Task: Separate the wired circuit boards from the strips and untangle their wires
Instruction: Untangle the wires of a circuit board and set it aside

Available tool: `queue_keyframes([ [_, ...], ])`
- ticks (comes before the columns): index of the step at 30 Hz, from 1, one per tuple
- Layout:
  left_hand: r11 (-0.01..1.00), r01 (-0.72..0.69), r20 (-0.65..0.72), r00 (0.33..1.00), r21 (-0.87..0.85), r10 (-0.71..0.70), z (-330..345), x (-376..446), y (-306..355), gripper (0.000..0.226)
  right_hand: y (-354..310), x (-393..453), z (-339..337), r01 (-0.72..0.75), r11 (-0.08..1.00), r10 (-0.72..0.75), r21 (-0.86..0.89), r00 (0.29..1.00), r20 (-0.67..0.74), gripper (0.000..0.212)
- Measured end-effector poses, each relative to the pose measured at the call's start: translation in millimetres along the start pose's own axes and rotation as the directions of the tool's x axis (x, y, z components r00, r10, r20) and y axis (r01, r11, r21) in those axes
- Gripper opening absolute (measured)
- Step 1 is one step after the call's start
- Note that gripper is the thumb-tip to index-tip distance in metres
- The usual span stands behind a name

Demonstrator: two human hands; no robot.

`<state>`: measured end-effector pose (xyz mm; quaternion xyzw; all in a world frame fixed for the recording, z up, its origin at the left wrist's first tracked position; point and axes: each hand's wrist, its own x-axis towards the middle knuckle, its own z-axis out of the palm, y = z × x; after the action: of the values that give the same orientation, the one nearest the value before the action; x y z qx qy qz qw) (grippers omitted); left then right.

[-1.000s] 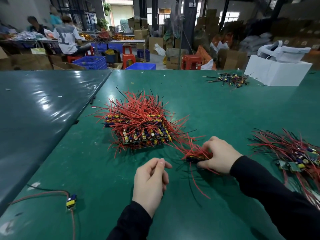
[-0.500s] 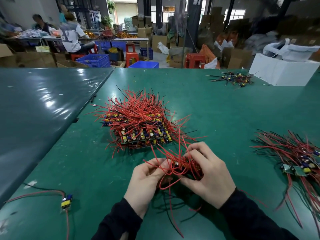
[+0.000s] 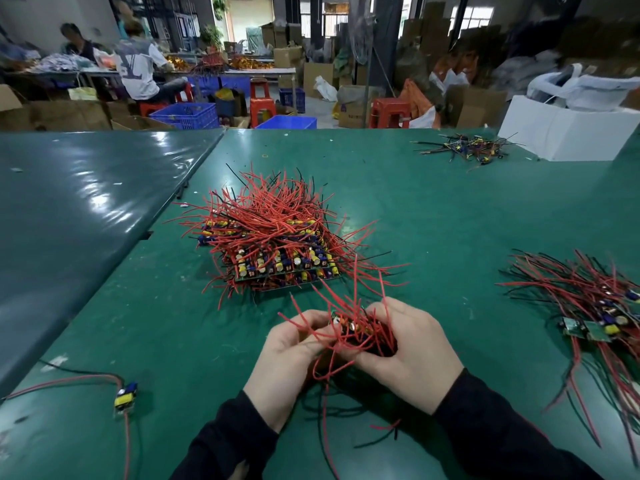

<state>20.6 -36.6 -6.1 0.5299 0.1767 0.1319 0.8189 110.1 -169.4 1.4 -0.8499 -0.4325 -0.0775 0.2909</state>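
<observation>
Near the table's front edge, the left hand and right hand both curl around a small strip of circuit boards with tangled red and black wires. Snapping boards apart seems underway; next comes pulling wires free.

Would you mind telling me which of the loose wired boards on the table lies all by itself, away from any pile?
The single wired board near the table's left front edge; the others sit in heaps of many tangled boards.
</observation>
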Motion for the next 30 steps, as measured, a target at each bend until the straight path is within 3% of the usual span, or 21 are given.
queue_keyframes([
  [5, 0.998, 0.032, -0.035, 0.999, -0.06, -0.034, -5, 2, 2, 0.019, -1, -3, -1, -0.08, 0.991, 0.08, 0.103, 0.997, 0.0, 0.054],
  [10, 0.999, 0.025, 0.018, 1.0, -0.032, -0.025, -4, 0, 1, 0.012, -2, -2, -1, -0.139, 0.982, 0.137, 0.128, 0.99, 0.027, 0.066],
  [13, 0.998, 0.038, 0.034, 0.999, -0.041, -0.037, -8, 2, -3, 0.013, -2, -2, -4, -0.151, 0.966, 0.131, 0.209, 0.986, 0.105, 0.057],
  [15, 0.999, 0.007, 0.053, 0.999, -0.049, -0.005, -9, 2, -2, 0.019, -1, -1, -8, -0.19, 0.862, 0.102, 0.47, 0.973, 0.206, 0.036],
  [17, 0.997, -0.031, 0.054, 0.998, -0.072, 0.035, -10, 2, 0, 0.017, -1, 4, -13, -0.248, 0.685, 0.056, 0.685, 0.955, 0.29, 0.014],
  [20, 0.996, -0.041, 0.038, 0.998, -0.085, 0.045, -11, 2, 0, 0.018, 1, 7, -12, -0.343, 0.556, 0.105, 0.757, 0.933, 0.346, 0.022],
  [24, 0.998, -0.062, 0.051, 0.997, -0.004, 0.062, -9, 1, -2, 0.024, 3, 3, -5, -0.265, 0.713, 0.076, 0.649, 0.95, 0.304, 0.025],
  [27, 0.997, -0.076, 0.06, 0.995, 0.025, 0.075, -9, 0, -1, 0.025, 2, 2, -3, -0.235, 0.723, 0.092, 0.649, 0.965, 0.246, 0.018],
  [30, 0.995, -0.089, 0.079, 0.993, 0.045, 0.086, -9, 0, 0, 0.021, 0, 2, -3, -0.201, 0.744, 0.099, 0.637, 0.976, 0.193, 0.044],
])
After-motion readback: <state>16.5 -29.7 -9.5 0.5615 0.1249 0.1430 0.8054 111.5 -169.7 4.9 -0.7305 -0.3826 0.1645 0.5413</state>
